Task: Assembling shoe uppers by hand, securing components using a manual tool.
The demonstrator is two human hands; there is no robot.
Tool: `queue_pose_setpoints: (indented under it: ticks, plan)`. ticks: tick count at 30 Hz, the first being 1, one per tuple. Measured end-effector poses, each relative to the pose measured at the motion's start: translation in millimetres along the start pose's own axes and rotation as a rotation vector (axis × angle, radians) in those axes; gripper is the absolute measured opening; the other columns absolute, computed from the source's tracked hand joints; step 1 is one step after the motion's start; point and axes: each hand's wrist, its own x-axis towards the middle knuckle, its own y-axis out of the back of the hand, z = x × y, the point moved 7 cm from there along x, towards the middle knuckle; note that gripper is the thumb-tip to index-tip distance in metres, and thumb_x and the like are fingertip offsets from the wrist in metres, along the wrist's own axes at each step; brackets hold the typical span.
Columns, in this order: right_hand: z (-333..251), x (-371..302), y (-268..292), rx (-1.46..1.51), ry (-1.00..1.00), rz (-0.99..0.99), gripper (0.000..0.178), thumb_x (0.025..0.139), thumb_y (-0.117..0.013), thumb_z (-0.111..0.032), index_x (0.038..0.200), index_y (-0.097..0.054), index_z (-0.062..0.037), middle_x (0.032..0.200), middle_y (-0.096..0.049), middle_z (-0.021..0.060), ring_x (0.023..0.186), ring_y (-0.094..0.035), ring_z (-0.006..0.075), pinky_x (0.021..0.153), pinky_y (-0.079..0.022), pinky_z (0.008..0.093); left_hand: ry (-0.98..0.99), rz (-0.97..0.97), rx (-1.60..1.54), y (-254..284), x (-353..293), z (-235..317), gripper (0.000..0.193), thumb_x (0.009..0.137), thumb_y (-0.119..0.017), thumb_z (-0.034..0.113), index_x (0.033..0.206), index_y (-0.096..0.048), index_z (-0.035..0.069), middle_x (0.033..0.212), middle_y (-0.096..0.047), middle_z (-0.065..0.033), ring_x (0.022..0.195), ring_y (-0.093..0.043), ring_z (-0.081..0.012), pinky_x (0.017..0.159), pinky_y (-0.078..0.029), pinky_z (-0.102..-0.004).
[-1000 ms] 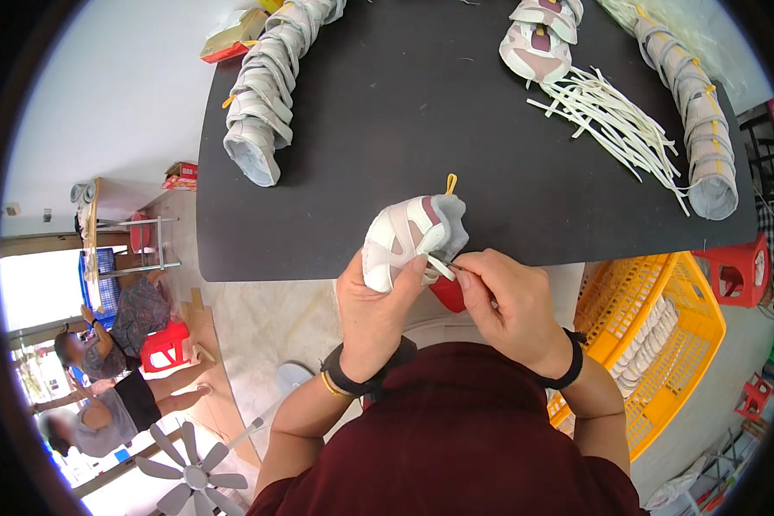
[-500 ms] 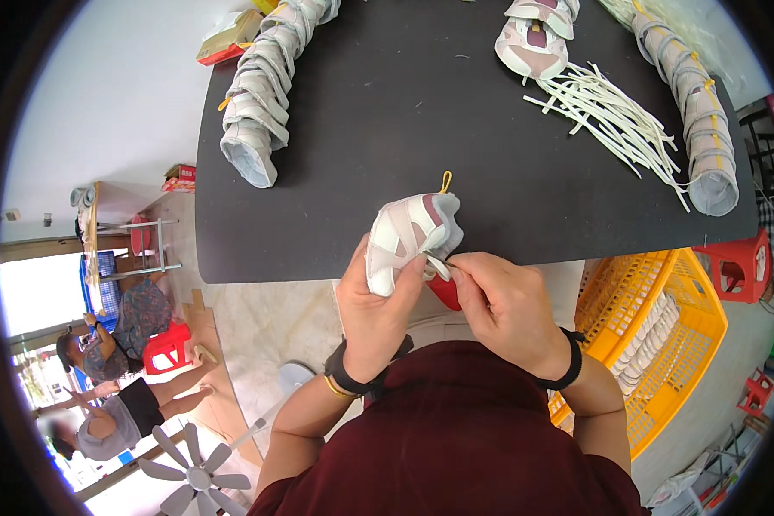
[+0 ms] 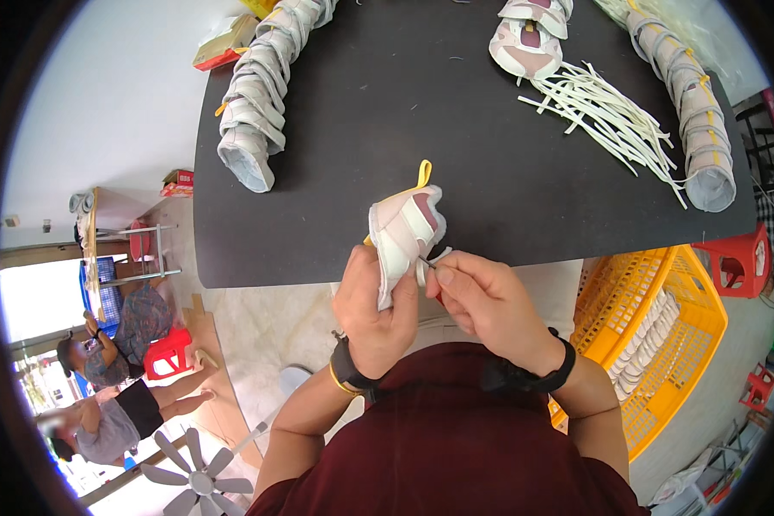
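Note:
At the table's near edge, my left hand (image 3: pixel 371 297) is closed round a white and pink shoe upper (image 3: pixel 400 232). A yellow loop (image 3: pixel 424 174) sticks up from its far end. My right hand (image 3: pixel 482 292) pinches a thin dark metal tool (image 3: pixel 427 262) with its tip against the upper's lacing edge. A bit of red, apparently its handle, shows under the right fingers. A short white lace end (image 3: pixel 443 254) pokes out beside the fingertips. The tool's exact kind and the inside of the upper are hidden.
A pile of white laces (image 3: pixel 606 120) lies at the right, beside more shoe uppers (image 3: pixel 526 47). Nested rows of uppers stand left (image 3: pixel 254 120) and right (image 3: pixel 701 120). A yellow crate (image 3: pixel 688 370) holding uppers sits below the table's right side. Two people are at far left.
The shoe upper has turned in my left hand, showing more of its side and narrowing in view. My right hand has shifted slightly left and down, still pinching the tool.

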Motion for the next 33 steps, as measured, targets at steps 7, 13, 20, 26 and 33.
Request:
queue_pose_setpoints:
  ticks: [7,13,20,26,33]
  plan:
    - [11,3,-14,0.339,-0.178,-0.06,0.016,0.097,-0.049,-0.016,0.085,-0.053,-0.0068,0.059,-0.042,-0.0053,0.045,-0.039,0.0053,0.04,-0.028,0.0255,-0.136,0.045,0.065,2,2,6,0.022,0.076,-0.06,-0.01,0.097,-0.061,-0.004,0.081,-0.058,-0.0132,0.066,-0.056,-0.027,0.058,-0.045,-0.0323]
    - [-47,-7,-28,-1.344,0.792,0.243,0.01,0.083,-0.058,-0.007,0.081,-0.049,-0.0045,0.064,-0.054,0.0081,0.052,-0.061,0.0221,0.044,-0.048,0.0329,-0.011,-0.022,0.009,-3,-1,7,0.019,0.082,-0.058,-0.007,0.101,-0.06,-0.003,0.079,-0.059,-0.0132,0.064,-0.059,-0.0247,0.058,-0.046,-0.0323]
    - [-63,-16,-16,-1.228,0.609,0.137,0.008,0.084,-0.059,-0.005,0.089,-0.055,-0.0006,0.068,-0.06,0.0109,0.054,-0.063,0.0226,0.047,-0.048,0.032,0.315,0.069,-0.153,4,14,-41,0.017,0.087,-0.06,0.001,0.103,-0.06,-0.004,0.084,-0.068,-0.009,0.071,-0.063,-0.0146,0.066,-0.05,-0.0268]
    - [-65,-1,25,-0.8,0.596,0.371,0.009,0.084,-0.065,-0.006,0.09,-0.064,0.0006,0.07,-0.064,0.0133,0.056,-0.064,0.024,0.053,-0.048,0.0316,0.716,-0.121,-0.924,-15,3,-45,0.027,0.088,-0.058,-0.002,0.115,-0.058,-0.003,0.103,-0.067,-0.0111,0.087,-0.067,-0.0158,0.078,-0.055,-0.03]
    - [-35,18,23,-0.561,0.313,0.162,0.007,0.084,-0.058,-0.004,0.085,-0.064,0.0012,0.055,-0.052,0.0055,0.049,-0.045,0.0049,0.047,-0.037,0.0247,0.734,-0.186,-1.062,-33,-10,-37,0.029,0.089,-0.057,0.0,0.117,-0.054,-0.002,0.096,-0.067,-0.0117,0.082,-0.067,-0.0173,0.077,-0.055,-0.0319]
